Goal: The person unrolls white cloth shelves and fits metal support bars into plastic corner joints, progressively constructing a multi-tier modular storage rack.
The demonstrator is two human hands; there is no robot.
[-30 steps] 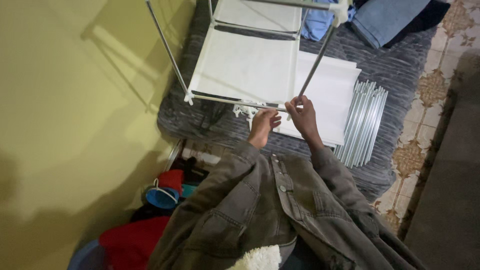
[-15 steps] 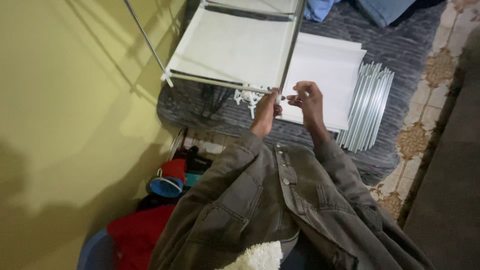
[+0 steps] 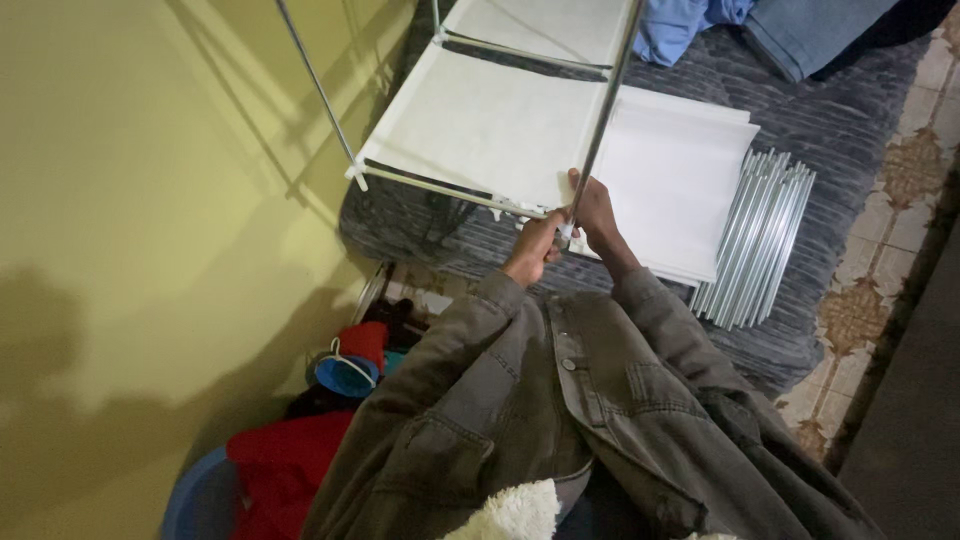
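Note:
A shelf rack of thin metal tubes with white fabric panels point(image 3: 480, 125) stands on a grey mattress point(image 3: 840, 130). My left hand point(image 3: 535, 245) and my right hand point(image 3: 592, 208) meet at the rack's near right corner. Both close around the foot of an upright metal tube point(image 3: 600, 120), where a white plastic joint sits. The horizontal front tube point(image 3: 440, 188) runs left from that corner to another white joint point(image 3: 357, 175). My fingertips and the corner joint are partly hidden behind each other.
A bundle of several loose metal tubes point(image 3: 755, 240) lies on the mattress to the right, beside a stack of white panels point(image 3: 680, 190). Blue clothes point(image 3: 800, 25) lie at the far end. A yellow wall point(image 3: 130, 200) is left; a blue tub with red cloth point(image 3: 260, 470) sits below.
The view has shifted, so the rack's corner sits nearer the middle. My hands have come closer together and now both grip the upright tube's foot.

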